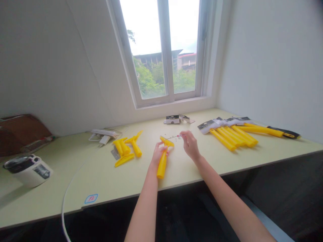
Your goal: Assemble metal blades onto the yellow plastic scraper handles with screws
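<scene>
My left hand (159, 154) grips a yellow plastic T-shaped handle (162, 164), its crossbar pointing up and away from me. My right hand (190, 145) pinches a thin metal pin (172, 137) with a small red mark near my fingertips, holding it just beyond the crossbar. Tiny metal bits (179, 139) lie scattered on the table beneath it. To the left stands a small heap of yellow plastic parts (125, 151). To the right lies a row of yellow handles (233, 137) with white and black card packaging (222, 123) at their far ends.
The pale green table (101, 181) runs under a window (164, 50). Small metal brackets (174, 119) sit at the back. A white cable (73, 181) crosses the left side, near a white appliance (27, 170), a brown case (22, 134) and white packaging (103, 136).
</scene>
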A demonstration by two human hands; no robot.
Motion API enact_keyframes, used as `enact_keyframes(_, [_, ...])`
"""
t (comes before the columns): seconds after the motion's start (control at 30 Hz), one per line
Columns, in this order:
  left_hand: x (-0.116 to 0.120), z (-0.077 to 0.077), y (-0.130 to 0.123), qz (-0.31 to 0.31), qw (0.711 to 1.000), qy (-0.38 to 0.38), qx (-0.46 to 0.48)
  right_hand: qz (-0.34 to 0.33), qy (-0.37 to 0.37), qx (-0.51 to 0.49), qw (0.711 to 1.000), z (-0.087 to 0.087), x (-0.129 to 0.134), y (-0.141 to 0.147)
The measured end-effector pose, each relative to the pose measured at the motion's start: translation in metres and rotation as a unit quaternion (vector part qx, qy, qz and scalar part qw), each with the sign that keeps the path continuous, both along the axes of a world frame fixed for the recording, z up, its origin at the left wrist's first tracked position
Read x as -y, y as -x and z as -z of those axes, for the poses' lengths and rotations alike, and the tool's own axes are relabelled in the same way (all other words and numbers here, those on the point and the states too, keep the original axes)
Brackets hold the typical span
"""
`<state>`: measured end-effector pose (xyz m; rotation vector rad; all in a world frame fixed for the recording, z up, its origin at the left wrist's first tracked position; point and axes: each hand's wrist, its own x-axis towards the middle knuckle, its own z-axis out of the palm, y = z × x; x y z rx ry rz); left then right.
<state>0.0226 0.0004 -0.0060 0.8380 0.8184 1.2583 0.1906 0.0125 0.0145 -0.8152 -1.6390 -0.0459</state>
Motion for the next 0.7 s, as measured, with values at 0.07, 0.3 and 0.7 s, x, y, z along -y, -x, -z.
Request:
enact_keyframes(0.07, [-0.0001,-0.0005,-0.0004,-0.004,1.000,0.006,-0.008,0.000,-0.004,0.005,1.000,-0.0004,0.0006,0.0002])
enact_keyframes(0.3, [0.0021,-0.0028,-0.0014,-0.011,1.000,-0.001,-0.011,0.000,-0.005,0.003,1.000,-0.0016,0.0013,0.0011])
enact_keyframes(0.7, [0.0029,-0.0020,-0.0004,-0.010,1.000,-0.004,-0.011,0.005,-0.002,-0.006,1.000,-0.0007,0.0007,-0.0001])
